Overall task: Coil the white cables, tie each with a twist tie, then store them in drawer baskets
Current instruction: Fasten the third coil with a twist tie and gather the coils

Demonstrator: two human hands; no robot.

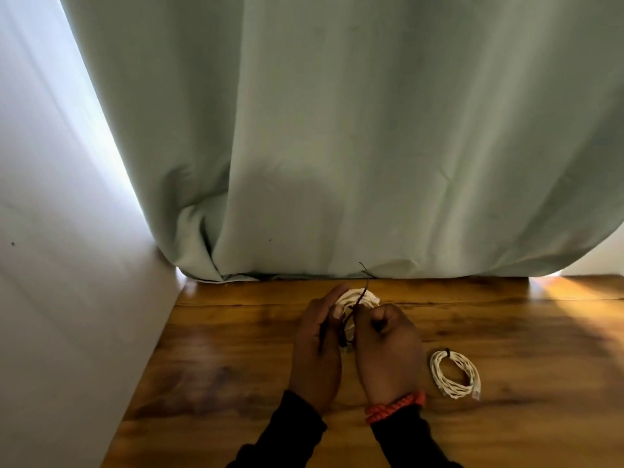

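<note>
Two coils: one white cable coil (356, 300) is held between both hands near the worktop's (236, 349) far edge; a second, finished coil (454, 374) lies flat on the wood towards the right, just beside the right hand.
Left hand (317, 342): fingers curled round the held coil's left side, steadying the loops so they cannot spring apart.
Right hand (385, 336): grip closed, pinching the dark twist tie (363, 288), whose free end sticks up past the coil; likely about to wrap it.
Finished coil: a dark tie already cinches its far side, and it is set aside clear of the working hands.
Containers: no drawer or basket shows, so nothing is stored yet.
Backdrop: a green curtain (371, 130) hangs to the far edge.
</note>
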